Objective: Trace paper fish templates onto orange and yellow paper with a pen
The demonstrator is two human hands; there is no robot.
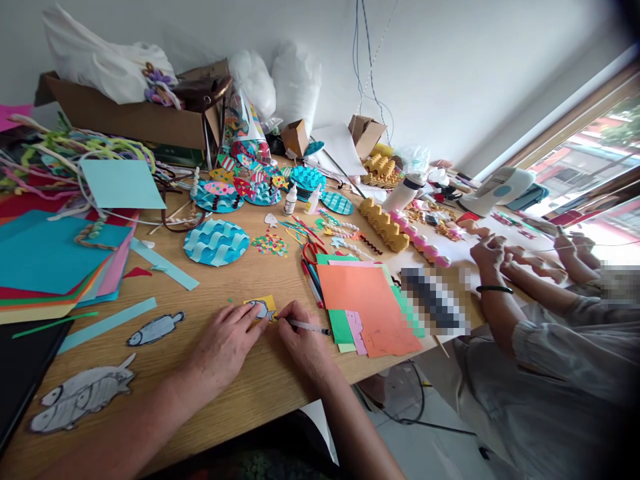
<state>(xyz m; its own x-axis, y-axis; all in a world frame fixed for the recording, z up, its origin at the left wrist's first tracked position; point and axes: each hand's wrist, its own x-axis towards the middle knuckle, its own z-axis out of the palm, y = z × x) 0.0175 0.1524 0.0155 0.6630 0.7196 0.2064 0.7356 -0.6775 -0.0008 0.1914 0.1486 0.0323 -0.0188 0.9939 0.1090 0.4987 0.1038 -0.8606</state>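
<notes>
My left hand [225, 343] lies on the wooden table with its fingers stretched out. Its fingertips press a small fish cutout [265, 311] onto a piece of yellow paper [269, 300]. Just right of it, my right hand [305, 339] grips a pen [314, 327], its tip at the yellow paper's edge beside the fish. Left of my left hand lies a drawn fish cutout [155, 327] in black outline. Larger grey paper fish [85, 392] rest nearer the front left. Orange paper [367, 307] and green sheets are stacked beyond my right hand.
Red scissors [314, 252] and markers [313, 283] lie by the paper stack. A woven blue paper oval [216, 242], confetti [270, 245] and glue bottles [290, 200] stand farther back. Coloured sheets [55, 253] fill the left. At right, other people's hands [487, 255] work over the table.
</notes>
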